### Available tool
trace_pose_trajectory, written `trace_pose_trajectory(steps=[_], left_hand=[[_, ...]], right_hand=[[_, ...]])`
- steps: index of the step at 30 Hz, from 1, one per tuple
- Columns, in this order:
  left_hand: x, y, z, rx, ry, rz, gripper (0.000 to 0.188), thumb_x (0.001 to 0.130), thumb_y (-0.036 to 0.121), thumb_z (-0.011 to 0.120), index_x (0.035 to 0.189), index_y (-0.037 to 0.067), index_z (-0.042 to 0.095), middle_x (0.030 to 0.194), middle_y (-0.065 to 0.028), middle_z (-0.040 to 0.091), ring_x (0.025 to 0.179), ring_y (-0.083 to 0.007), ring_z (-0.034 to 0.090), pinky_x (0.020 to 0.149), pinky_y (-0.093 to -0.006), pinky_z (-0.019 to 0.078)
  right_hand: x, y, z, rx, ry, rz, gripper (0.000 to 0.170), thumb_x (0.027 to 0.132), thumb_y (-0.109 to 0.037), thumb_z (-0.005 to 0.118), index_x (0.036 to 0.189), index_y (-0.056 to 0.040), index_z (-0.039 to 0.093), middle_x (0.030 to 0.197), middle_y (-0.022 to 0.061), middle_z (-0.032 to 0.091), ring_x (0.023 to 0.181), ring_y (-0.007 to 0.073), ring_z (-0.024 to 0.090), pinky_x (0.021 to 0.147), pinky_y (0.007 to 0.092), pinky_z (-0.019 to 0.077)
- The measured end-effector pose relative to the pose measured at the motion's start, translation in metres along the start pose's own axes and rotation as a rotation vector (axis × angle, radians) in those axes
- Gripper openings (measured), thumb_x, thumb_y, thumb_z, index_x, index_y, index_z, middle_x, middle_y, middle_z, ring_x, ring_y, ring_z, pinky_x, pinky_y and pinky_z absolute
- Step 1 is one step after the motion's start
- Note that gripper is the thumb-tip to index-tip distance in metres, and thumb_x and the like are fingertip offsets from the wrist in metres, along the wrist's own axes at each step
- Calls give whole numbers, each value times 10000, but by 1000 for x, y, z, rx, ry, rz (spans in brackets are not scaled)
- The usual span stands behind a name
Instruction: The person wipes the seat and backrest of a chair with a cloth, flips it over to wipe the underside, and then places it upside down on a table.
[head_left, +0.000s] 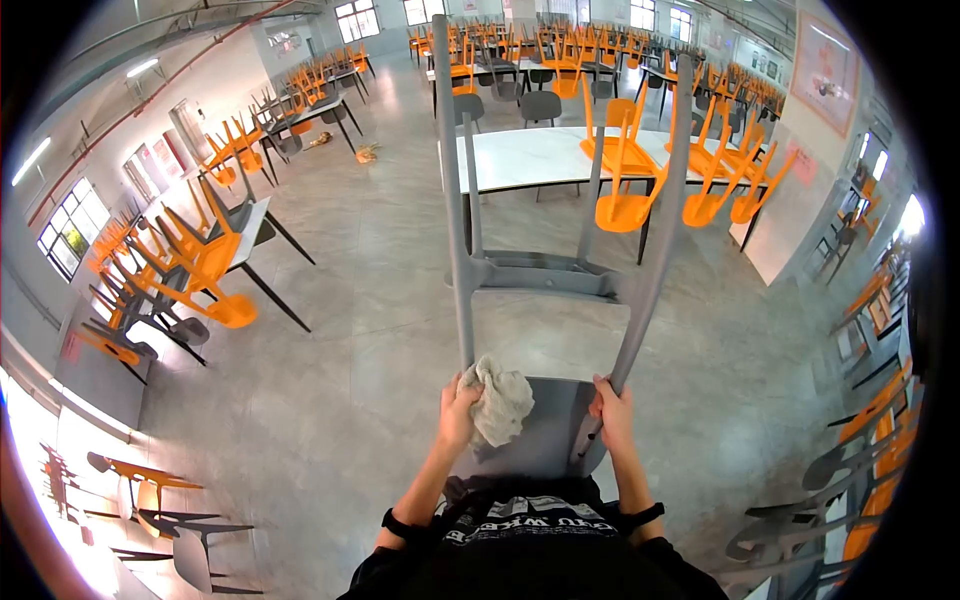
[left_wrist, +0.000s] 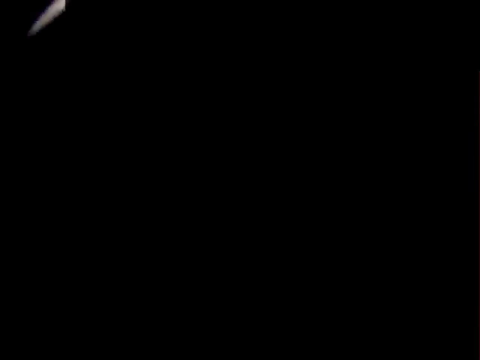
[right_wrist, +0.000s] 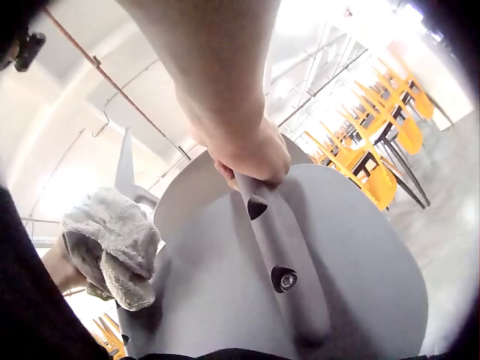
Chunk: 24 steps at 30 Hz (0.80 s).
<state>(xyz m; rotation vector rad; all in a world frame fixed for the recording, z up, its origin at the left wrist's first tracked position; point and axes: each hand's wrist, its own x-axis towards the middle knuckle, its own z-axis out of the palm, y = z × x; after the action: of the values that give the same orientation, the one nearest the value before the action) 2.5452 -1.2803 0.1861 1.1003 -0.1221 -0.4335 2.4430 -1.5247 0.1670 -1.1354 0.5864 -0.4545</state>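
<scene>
A grey plastic chair point(head_left: 545, 415) is held in front of my body, its legs pointing away from me. My right hand point(head_left: 614, 412) grips one leg close to the seat's underside. In the right wrist view, that hand point(right_wrist: 251, 154) wraps the leg just above two recessed holes, the lower one showing a screw. My left hand point(head_left: 457, 412) holds a crumpled light grey cloth point(head_left: 500, 402) beside the opposite leg. From the right wrist, the cloth point(right_wrist: 116, 244) hides most of the left hand's fingers. Nearly all of the left wrist view is black.
Ahead stands a white table point(head_left: 520, 158) with orange chairs point(head_left: 622, 210) upturned on its right part. Another table point(head_left: 250, 228) with upturned chairs is at the left. Grey floor point(head_left: 350, 330) lies between. More chairs point(head_left: 880, 450) line the right side, and a pillar point(head_left: 800, 220) rises there.
</scene>
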Motion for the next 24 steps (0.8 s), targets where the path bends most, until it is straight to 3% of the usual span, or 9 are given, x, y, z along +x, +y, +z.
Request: trace_pose_trajectory(steps=[8, 12, 17, 24], left_hand=[[200, -16, 78, -1, 18, 34, 344, 821, 113, 533, 1120, -57, 555, 1018, -103, 608, 920, -171, 577, 829, -281, 463], [265, -13, 114, -16, 68, 120, 343, 814, 114, 524, 1102, -69, 559, 1014, -106, 610, 909, -174, 578, 831, -286, 465], [344, -14, 124, -23, 164, 97, 381, 819, 109, 505, 1149, -76, 547, 1003, -101, 616, 883, -163, 583, 801, -288, 477], [461, -14, 116, 3, 251, 132, 328, 840, 125, 497, 1093, -64, 584, 989, -94, 631, 888, -162, 591, 792, -289, 480]], right_hand=[[221, -48, -5, -27, -58, -5, 259, 900, -137, 635, 715, -94, 459, 520, -19, 393, 423, 95, 365, 427, 282, 312], [304, -74, 3, -73, -67, 61, 264, 902, -145, 631, 706, -91, 463, 516, -17, 401, 419, 100, 377, 423, 283, 314], [406, -83, 21, -77, -189, 88, 257, 906, -149, 620, 706, -90, 472, 520, -15, 409, 422, 102, 382, 426, 278, 321], [539, -76, 74, -167, -274, 107, 209, 910, -147, 614, 745, -84, 503, 530, -24, 409, 442, 90, 394, 432, 271, 324]])
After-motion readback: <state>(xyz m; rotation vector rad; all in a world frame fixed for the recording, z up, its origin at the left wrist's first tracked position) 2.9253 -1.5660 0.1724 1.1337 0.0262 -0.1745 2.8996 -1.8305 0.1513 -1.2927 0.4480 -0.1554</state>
